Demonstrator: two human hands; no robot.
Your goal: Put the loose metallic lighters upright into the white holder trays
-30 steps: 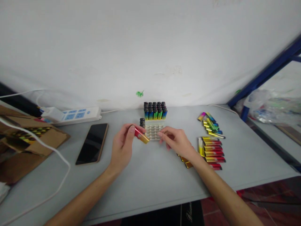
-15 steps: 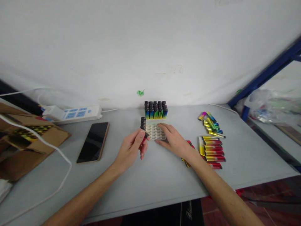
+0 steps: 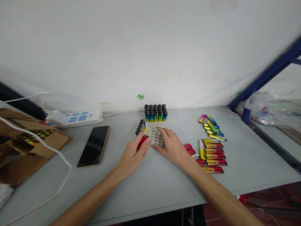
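Note:
My left hand (image 3: 135, 152) pinches a red lighter (image 3: 142, 142), tilted, close to the left front corner of a white tray with round sockets (image 3: 154, 136). A row of dark-topped lighters (image 3: 140, 127) stands along the tray's left side. My right hand (image 3: 170, 144) grips the tray from the right, fingers at its far edge and thumb near its front corner. Behind the tray, a block of upright blue-green-yellow lighters (image 3: 156, 114) with black tops stands near the wall. Beside my right forearm lie loose red lighters (image 3: 191, 150), partly hidden by it.
Further right are a row of red-and-gold lighters (image 3: 214, 156) and a pile of mixed-colour ones (image 3: 212, 126). To the left lie a phone (image 3: 94, 146), a power strip (image 3: 82, 117) and an open cardboard box (image 3: 51, 142). A white cable (image 3: 67, 163) hangs in front of the box.
The tray has turned, so its left row of lighters now slants. In my left hand the red lighter shows more of its body. My right hand stays on the tray.

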